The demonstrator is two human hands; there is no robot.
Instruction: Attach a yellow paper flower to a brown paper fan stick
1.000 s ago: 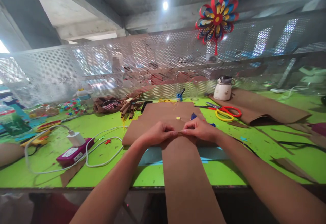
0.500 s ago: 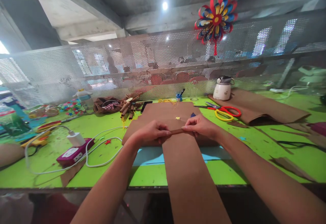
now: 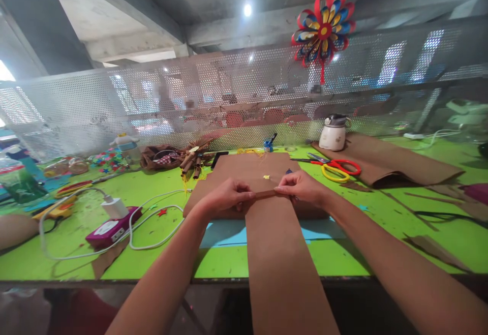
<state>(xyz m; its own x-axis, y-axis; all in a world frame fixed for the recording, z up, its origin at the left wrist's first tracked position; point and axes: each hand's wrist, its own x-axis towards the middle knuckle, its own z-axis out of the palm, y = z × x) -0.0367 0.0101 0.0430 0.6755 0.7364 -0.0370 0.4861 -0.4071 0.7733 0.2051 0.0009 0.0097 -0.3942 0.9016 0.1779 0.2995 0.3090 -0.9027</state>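
A long strip of brown paper [image 3: 284, 259] runs from the table's middle down past the front edge towards me. Its far end is folded or rolled over into a narrow band. My left hand [image 3: 229, 194] pinches the left end of that band, and my right hand [image 3: 301, 187] pinches the right end between thumb and fingers. Beneath and behind the hands lies a larger brown paper piece [image 3: 251, 164], with a small yellow scrap [image 3: 266, 177] on it. A light blue sheet [image 3: 224, 233] shows under the brown paper.
Right of my hands lie scissors [image 3: 339, 168] with red and yellow handles, a white bottle [image 3: 332, 134] and more brown paper [image 3: 396, 164]. On the left are a purple power strip [image 3: 110, 227], a white cable [image 3: 131, 236] and rolled brown paper tubes [image 3: 190, 162]. A perforated screen [image 3: 213, 86] stands behind.
Both hands keep their pinch on the strip's far end with barely any movement. The strip's hanging near part has shifted slightly.
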